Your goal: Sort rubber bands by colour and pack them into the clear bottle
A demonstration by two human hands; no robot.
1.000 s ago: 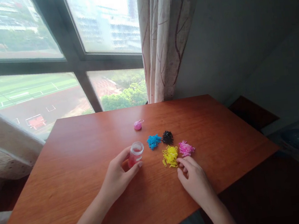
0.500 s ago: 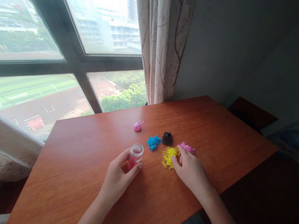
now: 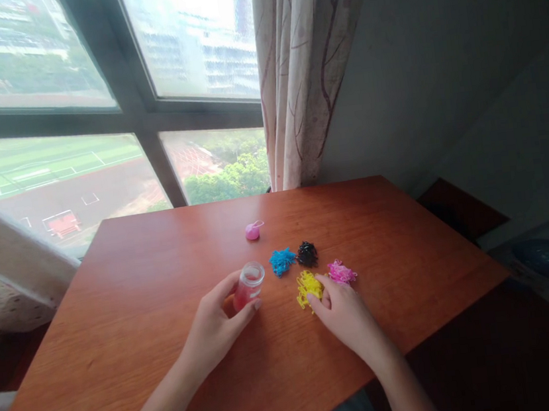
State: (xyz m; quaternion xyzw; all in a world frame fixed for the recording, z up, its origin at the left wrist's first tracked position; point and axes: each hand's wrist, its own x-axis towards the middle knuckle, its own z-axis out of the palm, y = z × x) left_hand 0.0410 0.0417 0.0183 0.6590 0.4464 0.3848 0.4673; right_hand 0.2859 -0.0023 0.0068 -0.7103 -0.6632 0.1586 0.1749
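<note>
My left hand (image 3: 220,315) is wrapped round a small clear jar (image 3: 252,278), which stands tilted slightly with its mouth uncovered; something reddish pink shows low inside. My right hand (image 3: 345,310) is at the right edge of a pile of yellow rubber bands (image 3: 307,288), thumb and forefinger curled on the bands. Just beyond that hand lies a pile of pink rubber bands (image 3: 341,272). Blue rubber bands (image 3: 282,261) and black rubber bands (image 3: 306,253) lie in two heaps farther back, side by side.
A pink cap with a loop (image 3: 252,232) sits toward the back of the brown wooden table (image 3: 161,259). Behind the table are a window (image 3: 138,115) and a patterned curtain (image 3: 289,83). The table's right edge slants down toward me.
My right hand has shifted a little left, from between the yellow and pink piles onto the yellow bands, uncovering more of the pink pile. My left hand and the jar have stayed put.
</note>
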